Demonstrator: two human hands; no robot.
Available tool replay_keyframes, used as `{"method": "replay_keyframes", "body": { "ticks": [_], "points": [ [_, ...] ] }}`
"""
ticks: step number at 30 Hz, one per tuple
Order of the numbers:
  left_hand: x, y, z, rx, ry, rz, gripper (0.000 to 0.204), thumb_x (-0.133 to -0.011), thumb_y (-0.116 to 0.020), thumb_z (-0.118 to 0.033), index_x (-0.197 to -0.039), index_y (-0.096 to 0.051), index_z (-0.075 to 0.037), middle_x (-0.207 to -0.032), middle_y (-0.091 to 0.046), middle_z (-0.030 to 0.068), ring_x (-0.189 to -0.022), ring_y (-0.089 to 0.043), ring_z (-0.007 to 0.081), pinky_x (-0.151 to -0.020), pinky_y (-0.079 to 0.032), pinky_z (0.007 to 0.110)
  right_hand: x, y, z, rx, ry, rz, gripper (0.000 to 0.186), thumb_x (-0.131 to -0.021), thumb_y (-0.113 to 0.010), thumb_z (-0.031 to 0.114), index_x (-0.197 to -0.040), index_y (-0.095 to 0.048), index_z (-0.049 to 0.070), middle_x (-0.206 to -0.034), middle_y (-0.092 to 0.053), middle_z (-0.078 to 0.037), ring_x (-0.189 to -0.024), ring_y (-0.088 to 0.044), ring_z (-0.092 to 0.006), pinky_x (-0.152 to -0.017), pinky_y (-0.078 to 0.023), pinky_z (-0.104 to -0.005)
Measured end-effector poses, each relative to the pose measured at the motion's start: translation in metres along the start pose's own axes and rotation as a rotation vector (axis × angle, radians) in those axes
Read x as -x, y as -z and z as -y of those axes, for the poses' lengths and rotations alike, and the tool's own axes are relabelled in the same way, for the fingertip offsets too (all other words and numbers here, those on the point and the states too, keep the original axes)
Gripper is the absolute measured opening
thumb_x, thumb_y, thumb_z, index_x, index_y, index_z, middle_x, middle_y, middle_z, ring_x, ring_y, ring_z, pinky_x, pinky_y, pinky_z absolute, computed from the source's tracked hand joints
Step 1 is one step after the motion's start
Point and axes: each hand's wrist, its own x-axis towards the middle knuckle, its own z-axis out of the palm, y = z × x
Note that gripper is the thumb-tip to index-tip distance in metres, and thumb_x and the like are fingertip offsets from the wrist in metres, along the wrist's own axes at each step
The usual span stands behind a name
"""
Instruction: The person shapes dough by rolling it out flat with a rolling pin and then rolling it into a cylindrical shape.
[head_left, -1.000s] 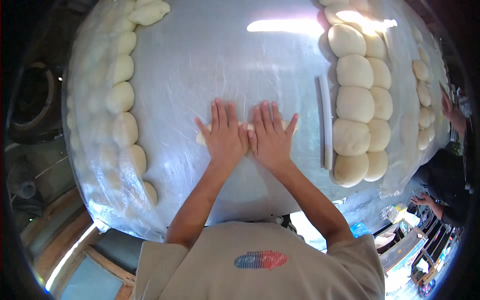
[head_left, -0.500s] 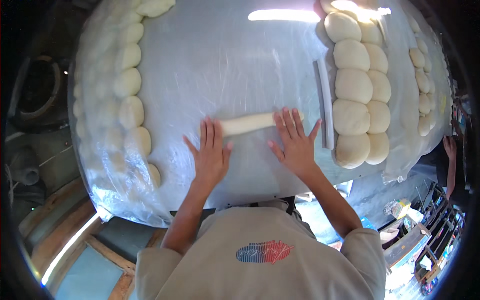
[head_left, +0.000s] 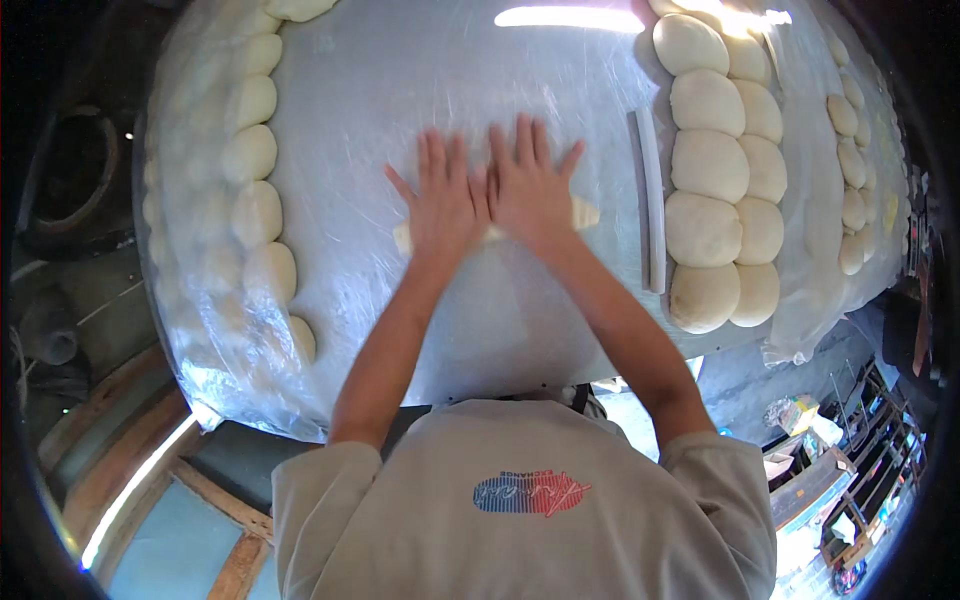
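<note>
My left hand (head_left: 442, 205) and right hand (head_left: 532, 188) lie side by side, palms down with fingers spread, over a pale roll of dough (head_left: 585, 214) on the metal table (head_left: 500, 320). Both are slightly blurred and cover most of the roll, whose ends poke out at either side. Just to the right lies a long, narrow grey-white bar (head_left: 650, 200), beside a double row of rounded dough pieces (head_left: 708, 165).
Plastic sheeting (head_left: 200, 330) covers dough rows along the left; more plastic and smaller pieces (head_left: 850, 160) lie at the right. Beyond the table's right are a metal rack (head_left: 880, 450) and part of another person (head_left: 920, 330) at the edge.
Half a second ago my hands were lower and farther apart, exposing the roll's middle. Now they have moved forward and together over it. The other person's arm has shifted.
</note>
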Motion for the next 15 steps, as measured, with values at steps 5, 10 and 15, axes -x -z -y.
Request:
{"method": "replay_keyframes", "body": {
  "ticks": [5, 10, 15],
  "points": [
    [0.032, 0.003, 0.01, 0.05, -0.131, 0.147, 0.057, -0.097, -0.034, -0.038, -0.143, -0.036, -0.004, -0.152, -0.026, 0.0214, -0.143, -0.021, 0.0324, -0.106, -0.003, 0.071, 0.041, 0.009, -0.008, 0.079, 0.088, 0.063, 0.048, -0.09, -0.048, 0.036, -0.129, -0.055, 0.009, -0.141, -0.044, -0.02, -0.134, -0.037, -0.0353, -0.102, -0.006, -0.0756],
    [0.012, -0.007, 0.001, -0.13, -0.099, 0.066, 0.06, -0.096, -0.04, -0.04, -0.144, -0.036, -0.005, -0.151, -0.028, 0.0213, -0.143, -0.021, 0.0328, -0.104, -0.006, 0.074, 0.055, 0.013, -0.02, -0.012, 0.115, 0.075, 0.047, -0.091, -0.049, 0.037, -0.127, -0.055, 0.008, -0.138, -0.046, -0.022, -0.131, -0.041, -0.0366, -0.102, -0.008, -0.0754],
    [-0.044, -0.005, 0.034, -0.128, 0.079, -0.068, 0.062, -0.095, -0.041, -0.042, -0.143, -0.035, -0.004, -0.151, -0.028, 0.0209, -0.142, -0.022, 0.0341, -0.105, -0.007, 0.072, -0.003, 0.006, -0.033, 0.067, 0.156, -0.063, 0.052, -0.091, -0.048, 0.044, -0.128, -0.054, 0.007, -0.137, -0.046, -0.023, -0.131, -0.04, -0.0375, -0.103, -0.009, -0.0745]
  ]
}}
